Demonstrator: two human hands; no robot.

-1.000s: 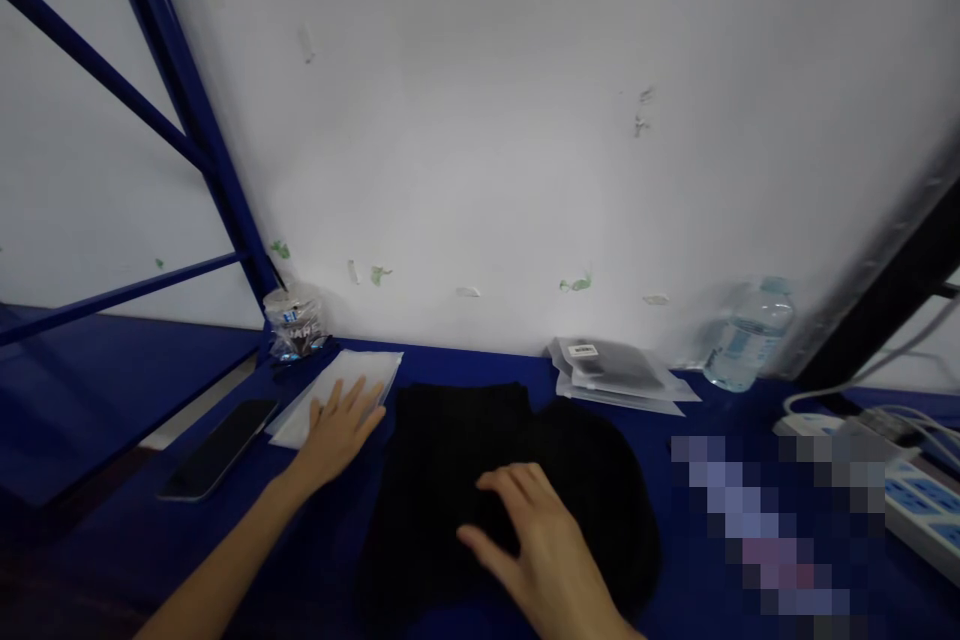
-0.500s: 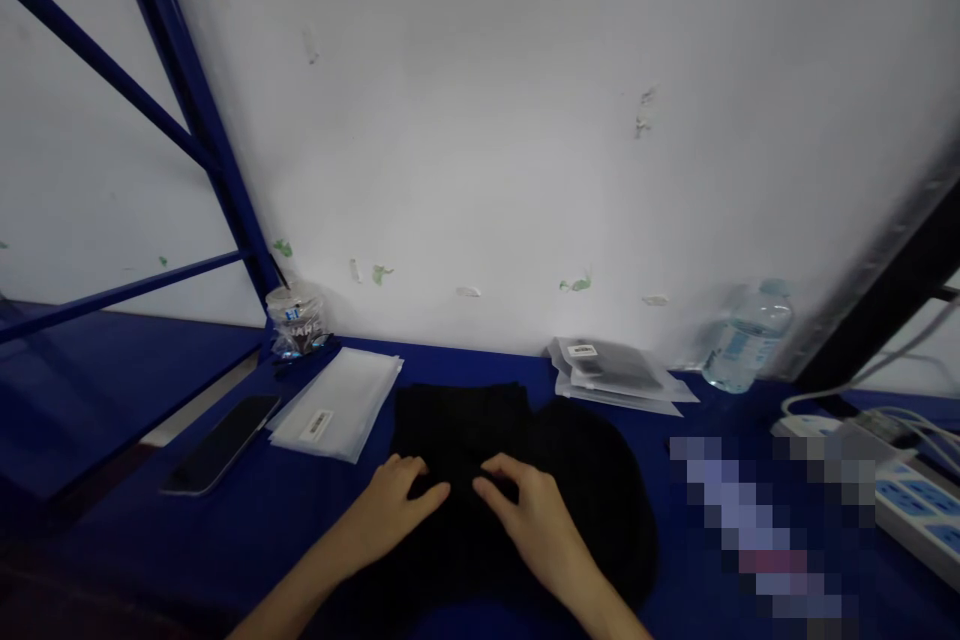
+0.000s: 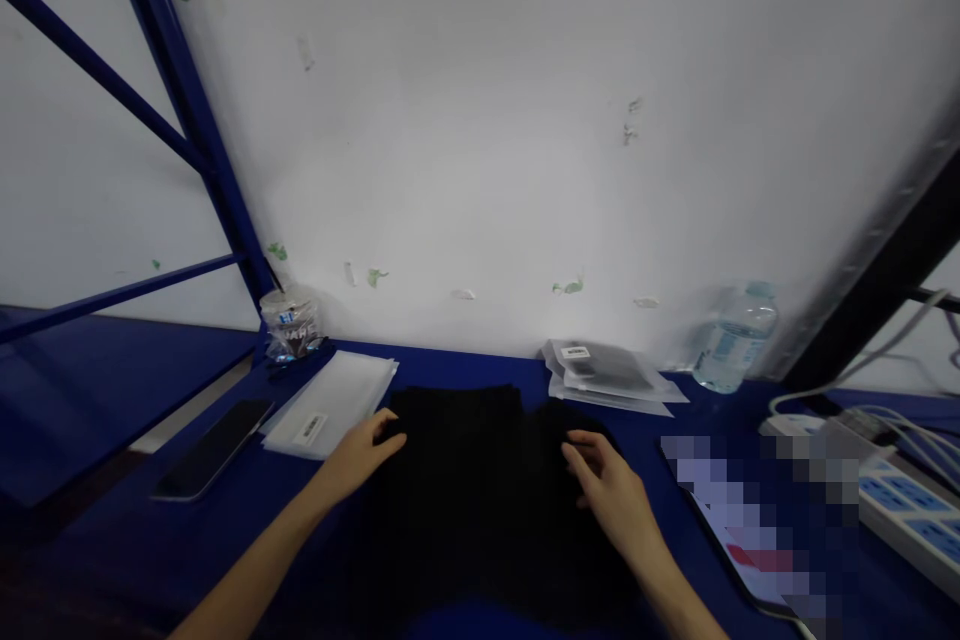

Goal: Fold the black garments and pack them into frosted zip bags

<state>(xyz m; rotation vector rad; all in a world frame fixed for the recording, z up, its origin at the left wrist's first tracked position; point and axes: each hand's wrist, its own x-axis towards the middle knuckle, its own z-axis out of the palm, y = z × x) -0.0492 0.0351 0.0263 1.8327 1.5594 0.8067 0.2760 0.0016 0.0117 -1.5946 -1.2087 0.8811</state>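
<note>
A piece of black cloth (image 3: pixel 457 490), perhaps a folded garment, lies on the blue table in front of me. Its folds are hard to make out in the dark. My left hand (image 3: pixel 358 453) rests at its left edge, with thumb and forefinger apart on the fabric. At the right side of the cloth is my right hand (image 3: pixel 611 490), its fingers curled and the thumb close to the forefinger against the fabric there. Beyond my left hand lie frosted plastic bags (image 3: pixel 341 395) with a barcode label.
More frosted bags (image 3: pixel 604 375) lie at the back right, beside a water bottle (image 3: pixel 736 340). A dark phone (image 3: pixel 214 450) and a plastic-wrapped container (image 3: pixel 291 328) are on the left. To the right are a partly blurred phone (image 3: pixel 720 520), a power strip (image 3: pixel 911 520) and cables. A white wall stands behind.
My hands have moved apart from the middle of the cloth to its left and right sides. The cloth looks flatter and its rounded right part has changed shape.
</note>
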